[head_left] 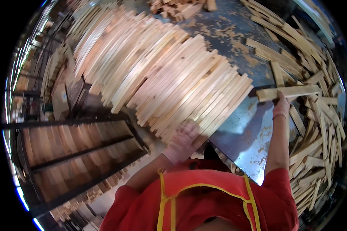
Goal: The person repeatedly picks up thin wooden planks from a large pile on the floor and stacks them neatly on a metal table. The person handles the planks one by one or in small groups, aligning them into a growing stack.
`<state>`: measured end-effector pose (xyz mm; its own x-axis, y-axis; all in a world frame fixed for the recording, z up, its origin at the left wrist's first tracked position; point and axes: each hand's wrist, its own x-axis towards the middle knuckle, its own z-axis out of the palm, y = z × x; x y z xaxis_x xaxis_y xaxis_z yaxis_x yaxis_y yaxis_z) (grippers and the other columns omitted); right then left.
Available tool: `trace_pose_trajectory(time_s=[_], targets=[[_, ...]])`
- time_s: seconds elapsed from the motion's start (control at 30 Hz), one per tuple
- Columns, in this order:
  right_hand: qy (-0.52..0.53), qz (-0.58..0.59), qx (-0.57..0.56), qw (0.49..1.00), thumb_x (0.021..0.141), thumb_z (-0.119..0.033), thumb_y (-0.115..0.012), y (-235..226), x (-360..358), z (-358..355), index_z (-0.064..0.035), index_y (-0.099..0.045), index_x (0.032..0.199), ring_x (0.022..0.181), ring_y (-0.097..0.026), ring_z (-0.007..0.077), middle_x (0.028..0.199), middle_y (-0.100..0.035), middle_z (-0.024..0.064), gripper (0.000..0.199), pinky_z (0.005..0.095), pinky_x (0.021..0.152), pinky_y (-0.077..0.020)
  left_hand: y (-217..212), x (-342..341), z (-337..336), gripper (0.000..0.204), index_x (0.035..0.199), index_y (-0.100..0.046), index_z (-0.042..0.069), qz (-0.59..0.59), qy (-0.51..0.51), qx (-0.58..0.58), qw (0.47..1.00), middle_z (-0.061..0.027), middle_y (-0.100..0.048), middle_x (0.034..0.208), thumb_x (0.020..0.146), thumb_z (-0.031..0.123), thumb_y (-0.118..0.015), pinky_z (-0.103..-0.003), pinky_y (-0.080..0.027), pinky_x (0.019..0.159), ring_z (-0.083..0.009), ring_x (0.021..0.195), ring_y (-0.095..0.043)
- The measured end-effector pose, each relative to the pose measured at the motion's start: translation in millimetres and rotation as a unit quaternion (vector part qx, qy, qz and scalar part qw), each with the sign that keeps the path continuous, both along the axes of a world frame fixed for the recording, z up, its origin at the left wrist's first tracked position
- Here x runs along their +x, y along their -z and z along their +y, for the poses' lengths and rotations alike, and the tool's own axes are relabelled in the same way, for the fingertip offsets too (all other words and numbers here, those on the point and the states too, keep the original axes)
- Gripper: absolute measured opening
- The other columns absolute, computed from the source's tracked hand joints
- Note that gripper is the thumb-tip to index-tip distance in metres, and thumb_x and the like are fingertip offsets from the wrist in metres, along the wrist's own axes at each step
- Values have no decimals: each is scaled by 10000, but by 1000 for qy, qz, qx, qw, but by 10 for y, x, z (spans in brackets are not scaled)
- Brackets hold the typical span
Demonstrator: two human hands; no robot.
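Note:
A row of pale wooden strips (pixel 181 77) lies side by side across the metal table, slanting in the middle of the view. My left hand (pixel 181 140), in a light glove, rests on the near ends of the strips, its fingers laid over the top and slightly blurred. Out to the right, my right hand (pixel 281 106), also gloved, is closed around a wooden strip (pixel 289 92). That strip lies roughly crosswise, beside the jumbled pile at the right, and its left end points toward the row.
A jumbled pile of wooden pieces (pixel 312 154) runs along the right side. The worn metal table (pixel 239 134) shows between pile and row. At the lower left stands a dark-framed rack (pixel 81 154) with wooden boards. More short wooden blocks (pixel 177 9) lie at the far end.

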<state>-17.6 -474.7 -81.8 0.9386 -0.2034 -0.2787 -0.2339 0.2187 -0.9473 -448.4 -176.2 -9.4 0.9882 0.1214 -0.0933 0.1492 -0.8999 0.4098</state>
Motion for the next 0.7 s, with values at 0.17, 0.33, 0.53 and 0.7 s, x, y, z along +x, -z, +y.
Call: trace_pose_trajectory(time_s=[0.17, 0.33, 0.53, 0.7], targets=[[-156, 34, -173, 972, 959, -74, -696, -209, -1686, 98, 38, -585, 1384, 978, -680, 195, 1175, -704, 107, 453, 345, 826, -575, 477, -738, 900, 804, 1494, -525, -4, -76, -392, 57, 915, -250, -474, 1567, 909, 512, -717, -468, -316, 1240, -381, 1471, -420], [-507, 74, -227, 828, 926, -282, -737, -523, -2959, 861, 56, -530, 1435, 1146, -665, 244, 1263, -706, 213, 645, 352, 996, -522, 598, -906, 1983, 795, 1538, -461, -39, -142, -619, -215, 742, -259, -482, 1567, 960, 444, -713, -454, -361, 1206, -404, 1435, -465], [-322, 49, -290, 900, 916, -296, -746, -155, -2883, 826, 70, -494, 1451, 1155, -658, 255, 1309, -683, 215, 696, 357, 1019, -505, 865, -553, 1861, 513, 1329, -643, 43, -224, -569, -619, 492, -72, -708, 1232, 1053, 474, -608, -383, -550, 975, -235, 1093, -677], [-234, 49, -251, 938, 911, -262, -772, -12, -2599, 426, 71, -383, 1556, 1260, -624, 319, 1428, -618, 257, 823, 389, 1036, -504, 533, -994, 803, 400, 1260, -677, 23, 38, -483, -714, 505, -20, -692, 1030, 1033, 352, -665, -299, -530, 865, -178, 944, -652]])
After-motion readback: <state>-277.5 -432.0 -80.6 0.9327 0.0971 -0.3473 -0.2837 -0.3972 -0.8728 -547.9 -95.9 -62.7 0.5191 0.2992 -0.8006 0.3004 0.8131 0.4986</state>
